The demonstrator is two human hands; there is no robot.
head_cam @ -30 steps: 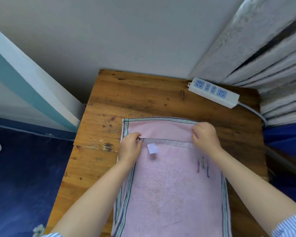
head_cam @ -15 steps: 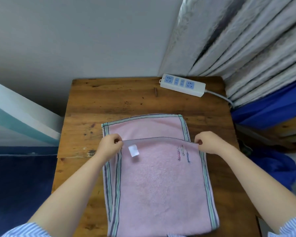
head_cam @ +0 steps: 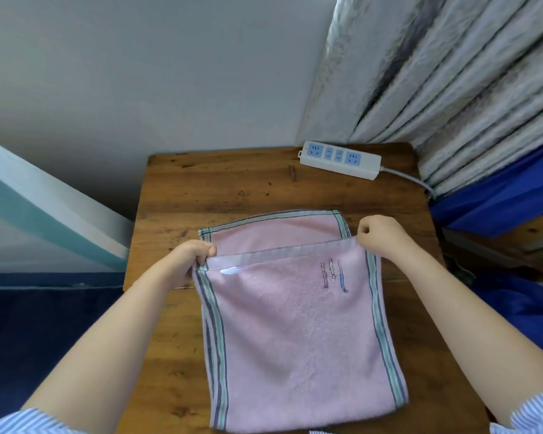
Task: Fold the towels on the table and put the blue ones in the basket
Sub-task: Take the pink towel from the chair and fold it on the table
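Note:
A pink towel (head_cam: 295, 333) with striped side borders lies folded over on the wooden table (head_cam: 232, 189). Its upper layer stops short of the far edge, so a strip of the lower layer shows beyond it. My left hand (head_cam: 192, 256) pinches the upper layer's left corner. My right hand (head_cam: 378, 234) pinches its right corner. The edge between them is pulled taut and raised slightly off the layer below. No blue towel and no basket are in view.
A white power strip (head_cam: 339, 158) with blue sockets lies at the table's far right, its cable running off to the right. Grey curtains (head_cam: 436, 73) hang behind it. Blue fabric (head_cam: 511, 305) lies beside the table on the right. A grey wall stands behind.
Both hands have drawn the towel's folded edge toward me and a little apart, uncovering more of the lower layer. The white tag at the edge has flattened.

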